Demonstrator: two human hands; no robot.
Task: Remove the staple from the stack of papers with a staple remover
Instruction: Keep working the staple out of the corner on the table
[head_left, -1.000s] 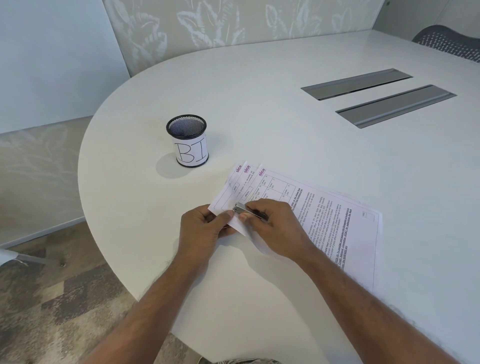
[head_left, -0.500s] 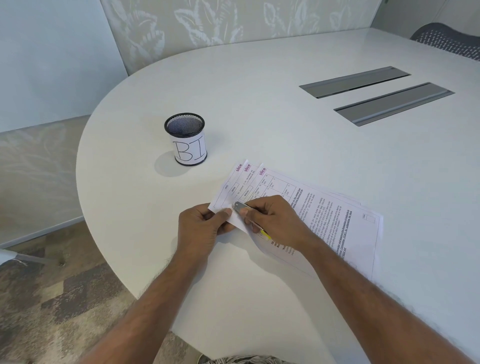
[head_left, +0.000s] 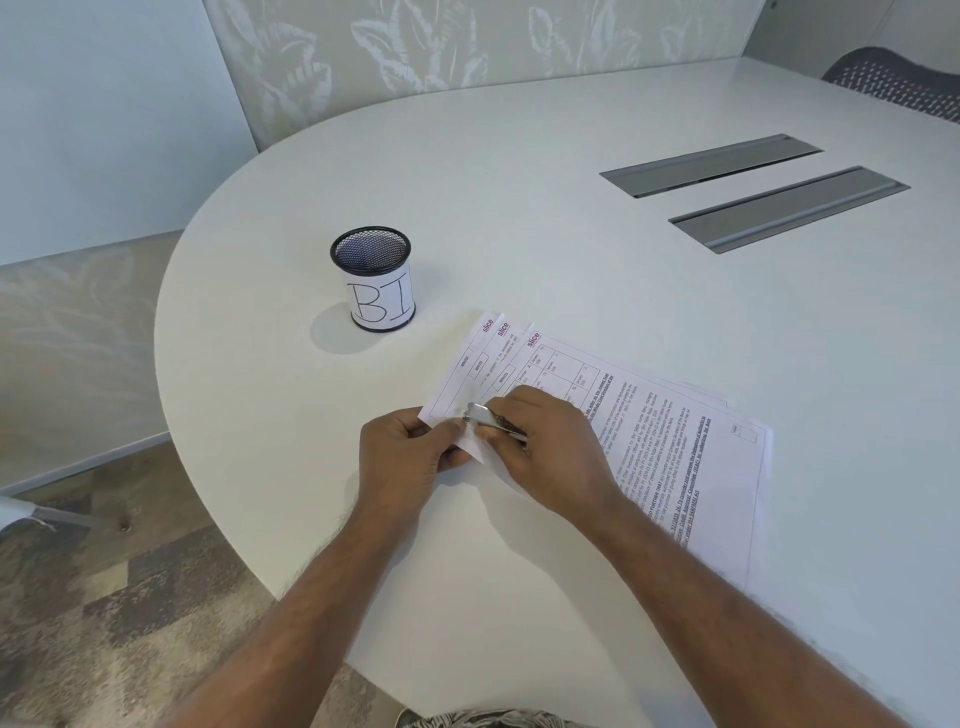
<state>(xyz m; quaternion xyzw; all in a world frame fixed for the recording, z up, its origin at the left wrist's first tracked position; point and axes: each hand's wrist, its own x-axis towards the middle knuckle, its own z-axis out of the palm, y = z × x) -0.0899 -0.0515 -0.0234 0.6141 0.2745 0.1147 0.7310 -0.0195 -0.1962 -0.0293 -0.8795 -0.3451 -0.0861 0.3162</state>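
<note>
A stack of printed papers (head_left: 670, 447) lies fanned on the white table (head_left: 519, 218), its near left corner lifted. My left hand (head_left: 410, 457) pinches that corner between thumb and fingers. My right hand (head_left: 550, 452) grips a metal staple remover (head_left: 491, 418), whose tip meets the paper corner right beside my left thumb. The staple itself is hidden behind the tool and my fingers.
A black mesh pen cup (head_left: 374, 280) with a white label reading "BI" stands to the left behind the papers. Two grey cable hatches (head_left: 753, 187) are set into the table at the far right. A mesh chair back (head_left: 898, 83) shows at the top right.
My right hand has turned slightly, so the metal tool shows more and the yellow part below it is hidden. Both hands stay at the paper corner.
</note>
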